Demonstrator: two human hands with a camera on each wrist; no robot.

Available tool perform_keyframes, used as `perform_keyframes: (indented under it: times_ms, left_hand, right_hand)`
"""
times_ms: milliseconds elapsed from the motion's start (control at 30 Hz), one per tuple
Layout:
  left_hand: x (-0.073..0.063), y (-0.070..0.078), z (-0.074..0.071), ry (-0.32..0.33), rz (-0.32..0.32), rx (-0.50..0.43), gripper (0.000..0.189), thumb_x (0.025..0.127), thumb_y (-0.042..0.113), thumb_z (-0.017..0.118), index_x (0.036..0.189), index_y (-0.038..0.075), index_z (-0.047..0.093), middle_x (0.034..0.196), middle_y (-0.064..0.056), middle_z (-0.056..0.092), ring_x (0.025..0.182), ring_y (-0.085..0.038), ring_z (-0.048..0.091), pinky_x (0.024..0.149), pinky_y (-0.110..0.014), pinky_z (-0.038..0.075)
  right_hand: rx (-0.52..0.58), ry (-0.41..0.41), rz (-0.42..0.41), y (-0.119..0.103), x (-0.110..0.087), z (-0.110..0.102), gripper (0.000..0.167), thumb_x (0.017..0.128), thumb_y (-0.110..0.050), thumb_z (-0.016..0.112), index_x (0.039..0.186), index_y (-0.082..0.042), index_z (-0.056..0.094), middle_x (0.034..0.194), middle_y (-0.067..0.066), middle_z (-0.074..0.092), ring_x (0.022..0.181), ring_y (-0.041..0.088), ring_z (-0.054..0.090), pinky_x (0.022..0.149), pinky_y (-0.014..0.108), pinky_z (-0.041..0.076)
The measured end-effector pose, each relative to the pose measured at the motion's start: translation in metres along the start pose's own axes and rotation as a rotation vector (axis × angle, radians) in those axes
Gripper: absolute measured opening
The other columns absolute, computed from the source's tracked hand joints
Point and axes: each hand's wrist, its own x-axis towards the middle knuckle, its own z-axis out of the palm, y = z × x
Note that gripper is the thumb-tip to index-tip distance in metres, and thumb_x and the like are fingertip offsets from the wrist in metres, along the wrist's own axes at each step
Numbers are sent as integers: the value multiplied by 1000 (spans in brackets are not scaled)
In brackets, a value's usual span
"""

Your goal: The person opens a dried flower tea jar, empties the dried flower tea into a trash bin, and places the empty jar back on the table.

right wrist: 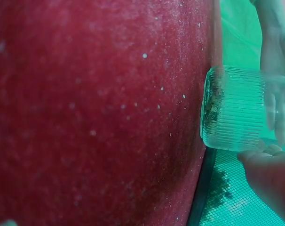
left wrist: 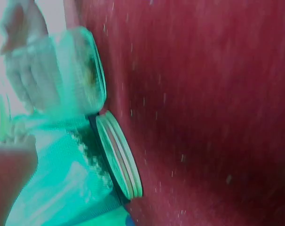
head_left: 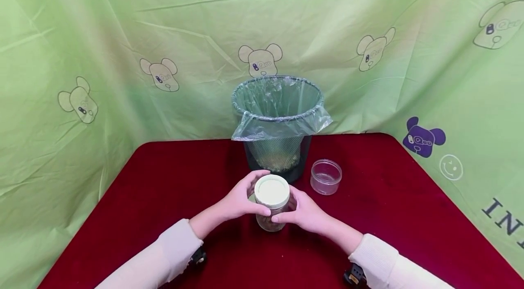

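A clear ribbed jar point(head_left: 270, 223) with a pale lid point(head_left: 272, 190) stands upright between both hands, close over the red table. My left hand point(head_left: 244, 195) curls round its left side, thumb in front near the lid's edge. From the right, my right hand point(head_left: 306, 210) grips the jar, its thumb on the front just under the lid. Small dark bits point(right wrist: 212, 109) show at the jar's base in the right wrist view. In the left wrist view, a round, flat ringed thing point(left wrist: 121, 157) lies on the table beside the jar; the left hand mostly hides it in the head view.
Behind the hands stands a mesh bin point(head_left: 276, 150) lined with a clear plastic bag point(head_left: 272, 128). A low, clear round container point(head_left: 325, 184) sits to the bin's right on the red table point(head_left: 184, 175). Green cloth point(head_left: 196, 20) with printed mouse heads hangs around the table.
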Motion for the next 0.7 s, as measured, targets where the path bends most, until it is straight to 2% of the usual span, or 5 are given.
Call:
perform_keyframes:
  times_ms: [133,333,500,700]
  left_hand:
    - [5,-3,-8,-101,9,-45,87,72,15,86,141,-5,36,130,-16,53,119,-21,51,101,-30,40]
    - [10,-7,-10,-132,33,-22,79,72,5,84,137,-2,41,127,-15,55,116,-23,52,100,-33,42]
    - [10,-7,-7,-103,20,17,78,71,6,85,136,3,44,128,-11,55,116,-21,52,100,-34,42]
    - [4,-2,2,2,-18,104,77,69,9,87,135,8,46,127,-4,56,115,-18,53,99,-33,42]
  right_hand:
    - [-2,-1,0,0,0,0,69,81,-9,79,138,4,42,129,14,56,124,25,50,100,21,39]
    - [-7,-5,-6,0,0,0,70,80,-9,79,138,4,42,129,14,56,125,25,49,101,21,39]
    - [-12,-1,1,0,0,0,70,80,-9,79,138,3,43,129,13,56,125,25,49,101,22,39]
    - [-18,9,2,3,1,-1,70,79,-9,80,138,2,44,128,13,57,124,23,50,101,24,39]
